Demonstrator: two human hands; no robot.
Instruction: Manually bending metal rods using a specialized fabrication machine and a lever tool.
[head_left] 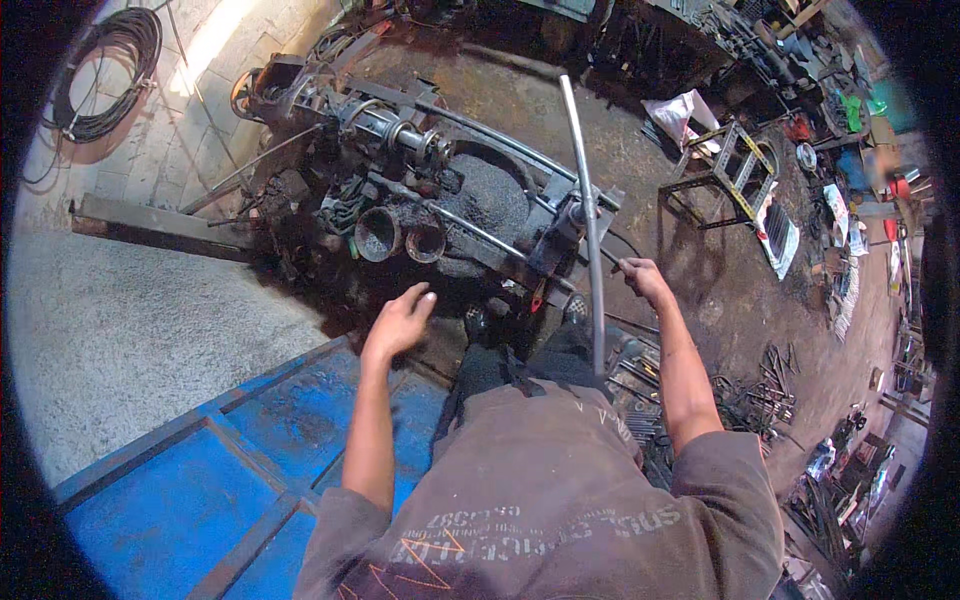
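Observation:
In front of me stands a greasy machine, much like a small lathe, with two long steel guide rods point(480, 232) and a dark end block point(556, 248). My right hand point(648, 281) is closed round the end of a thin dark lever point(618, 244) beside that block. A long bare metal pipe point(584, 165) crosses the block, left of this hand. My left hand point(400, 318) hangs above the dark floor with nothing in it, fingers apart. Nearest to it are a wide metal ring point(378, 258) and a smaller rusty one point(427, 256). Grey metal chips point(490, 195) are heaped between the rods.
A blue metal panel with a frame point(170, 490) lies at my lower left, near a steel beam point(160, 228). A stepped metal stand point(722, 175) is on the right. Loose rods and tools point(775, 385) cover the floor there. A coiled black hose point(150, 55) hangs far left.

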